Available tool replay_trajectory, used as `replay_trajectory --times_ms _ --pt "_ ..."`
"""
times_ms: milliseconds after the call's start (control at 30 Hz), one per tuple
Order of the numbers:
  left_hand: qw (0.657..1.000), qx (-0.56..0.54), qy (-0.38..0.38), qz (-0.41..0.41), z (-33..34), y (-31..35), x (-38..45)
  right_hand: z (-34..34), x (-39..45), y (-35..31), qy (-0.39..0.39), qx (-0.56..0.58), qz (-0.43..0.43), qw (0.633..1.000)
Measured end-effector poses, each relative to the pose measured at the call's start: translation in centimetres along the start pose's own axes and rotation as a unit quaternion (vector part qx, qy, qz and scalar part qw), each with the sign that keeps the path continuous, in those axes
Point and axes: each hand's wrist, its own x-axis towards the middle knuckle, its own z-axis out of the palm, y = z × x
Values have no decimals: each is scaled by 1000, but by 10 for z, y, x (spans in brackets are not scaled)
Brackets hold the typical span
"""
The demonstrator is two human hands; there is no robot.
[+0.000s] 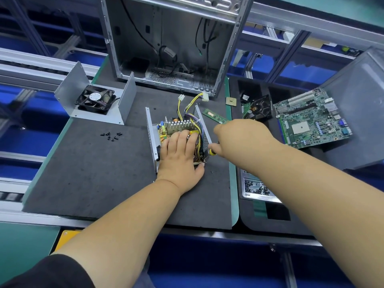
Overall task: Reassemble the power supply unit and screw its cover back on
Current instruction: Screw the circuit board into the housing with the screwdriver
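We see the open power supply unit [178, 132] sitting mid-way across the dark foam mat [93, 173], its heatsink and yellow wiring exposed. Our left hand [180, 156] lies flat on its circuit board, fingers straight and spread, thumb at the near edge. Our right hand [239, 138] is curled around a screwdriver [212, 151] with a yellow-and-black handle, just beside the unit's perforated right wall. Loose black screws [111, 135] lie to the left. The cover [95, 98], fan mounted inside, rests further back-left, with the empty computer case [172, 44] behind.
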Motion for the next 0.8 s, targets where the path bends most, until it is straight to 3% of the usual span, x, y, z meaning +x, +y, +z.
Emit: replay_trajectory --times_ms 133,233,333,600,800 --pt "1000 -5 -1 -1 0 0 0 4 -3 -6 19 -30 47 998" --pt "1000 -7 -5 -4 -1 1 0 2 -6 -4 35 66 38 996" --pt "1000 -4 -5 -5 -2 1 0 -3 -7 1 1 120 -15 993" --pt "1000 -2 -2 -1 0 0 0 8 -4 -4 57 -15 14 998" --pt "1000 -11 4 -2 0 0 0 4 -10 -8 74 25 29 997"
